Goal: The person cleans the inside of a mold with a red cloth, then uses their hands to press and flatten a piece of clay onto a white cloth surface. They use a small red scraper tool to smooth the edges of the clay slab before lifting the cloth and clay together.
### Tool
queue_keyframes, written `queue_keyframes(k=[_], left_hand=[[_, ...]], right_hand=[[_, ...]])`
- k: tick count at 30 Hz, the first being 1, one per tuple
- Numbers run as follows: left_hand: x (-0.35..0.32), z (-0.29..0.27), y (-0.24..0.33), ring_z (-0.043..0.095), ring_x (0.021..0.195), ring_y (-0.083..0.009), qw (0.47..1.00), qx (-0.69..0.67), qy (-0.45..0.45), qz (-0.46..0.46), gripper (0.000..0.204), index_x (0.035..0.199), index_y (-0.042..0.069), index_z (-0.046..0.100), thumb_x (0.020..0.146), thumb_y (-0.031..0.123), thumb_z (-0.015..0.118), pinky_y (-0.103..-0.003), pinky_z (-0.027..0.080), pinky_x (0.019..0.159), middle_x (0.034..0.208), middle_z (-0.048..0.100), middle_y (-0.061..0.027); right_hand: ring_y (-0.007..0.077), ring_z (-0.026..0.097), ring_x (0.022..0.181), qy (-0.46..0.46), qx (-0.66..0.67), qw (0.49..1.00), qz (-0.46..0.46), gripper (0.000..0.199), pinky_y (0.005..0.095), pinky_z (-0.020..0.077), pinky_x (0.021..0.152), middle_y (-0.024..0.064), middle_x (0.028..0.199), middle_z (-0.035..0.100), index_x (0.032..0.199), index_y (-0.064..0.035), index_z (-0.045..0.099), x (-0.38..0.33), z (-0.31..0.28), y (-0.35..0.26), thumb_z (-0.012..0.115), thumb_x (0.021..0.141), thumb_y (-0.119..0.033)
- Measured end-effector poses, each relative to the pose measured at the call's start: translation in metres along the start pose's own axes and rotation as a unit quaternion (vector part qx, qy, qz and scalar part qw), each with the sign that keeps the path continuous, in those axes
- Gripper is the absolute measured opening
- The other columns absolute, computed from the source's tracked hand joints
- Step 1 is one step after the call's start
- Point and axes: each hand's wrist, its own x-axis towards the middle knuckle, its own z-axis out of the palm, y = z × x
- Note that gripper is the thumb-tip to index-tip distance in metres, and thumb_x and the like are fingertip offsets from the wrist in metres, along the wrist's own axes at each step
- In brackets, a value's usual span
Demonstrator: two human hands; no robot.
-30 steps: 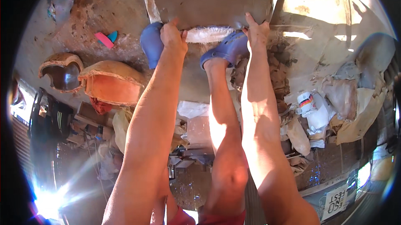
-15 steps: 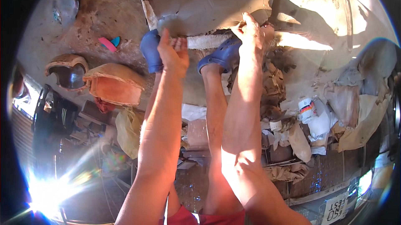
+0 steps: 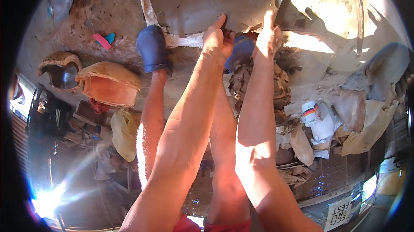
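A smooth grey clay slab with a ragged near edge lies at the top, with pale cloth showing along its left side and front. My left hand is at the middle of this edge, its thumb on top and its fingers curled partly out of sight below. Close by on the right, my right hand pinches the slab near its right corner, thumb uppermost. Lumps of torn brown clay lie under and beside my right forearm.
My feet in blue clogs stand at the slab's near edge. Left are two hollow clay vessels and pink and teal scraps. A yellowish plastic bag lies nearer. Right are a white tub and crumpled bags.
My left hand has moved right, from beside the left clog to the slab's edge close to my right hand. The right hand stays near the corner. The view has shifted slightly.
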Motion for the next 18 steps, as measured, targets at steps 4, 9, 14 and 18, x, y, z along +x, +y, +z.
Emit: queue_keyframes(k=[4, 9, 14, 18], left_hand=[[-0.01, 0.009, 0.0, 0.072, 0.089, -0.0185, 0.999, 0.034, 0.013, 0.018, 0.016, 0.117, 0.015, 0.072, 0.106, 0.022, 0.08, -0.036, 0.063, 0.076, 0.111, 0.075, -0.0006], [-0.022, -0.019, 0.029, 0.075, 0.105, -0.0248, 0.996, 0.072, 0.041, 0.017, 0.036, 0.133, 0.006, 0.07, 0.103, 0.025, 0.082, -0.044, 0.064, 0.089, 0.117, 0.077, -0.0075], [-0.092, -0.028, 0.041, 0.072, 0.129, -0.0339, 0.798, 0.528, 0.199, 0.215, 0.075, 0.153, -0.005, 0.059, 0.091, 0.025, 0.089, -0.046, 0.06, 0.108, 0.137, 0.073, -0.0199], [-0.099, -0.001, 0.052, 0.061, 0.143, -0.0464, 0.486, 0.678, -0.088, 0.545, 0.096, 0.163, 0.004, 0.052, 0.074, 0.014, 0.09, -0.051, 0.053, 0.119, 0.158, 0.057, -0.0313]], right_hand=[[0.0252, 0.07, 0.088, -0.092, 0.063, 0.992, 0.063, 0.066, 0.0438, 0.0581, 0.072, 0.0179, 0.109, 0.075, 0.138, 0.0077, 0.068, 0.031, -0.002, 0.005, 0.082, 0.101, -0.045], [0.0223, 0.068, 0.086, -0.09, 0.03, 0.986, 0.137, 0.051, 0.0393, 0.0567, 0.071, 0.0141, 0.101, 0.072, 0.126, 0.006, 0.069, 0.003, 0.026, -0.012, 0.089, 0.096, -0.03], [0.03, 0.075, 0.094, -0.046, 0.017, 0.998, -0.024, 0.05, 0.0427, 0.059, 0.084, 0.0208, 0.108, 0.077, 0.129, 0.0087, 0.066, -0.008, 0.022, -0.01, 0.084, 0.097, -0.026], [0.0414, 0.077, 0.111, -0.023, -0.033, 0.999, 0.0, 0.053, 0.0492, 0.0573, 0.102, 0.0312, 0.122, 0.077, 0.127, 0.0155, 0.063, -0.051, 0.023, -0.057, 0.08, 0.096, -0.024]])
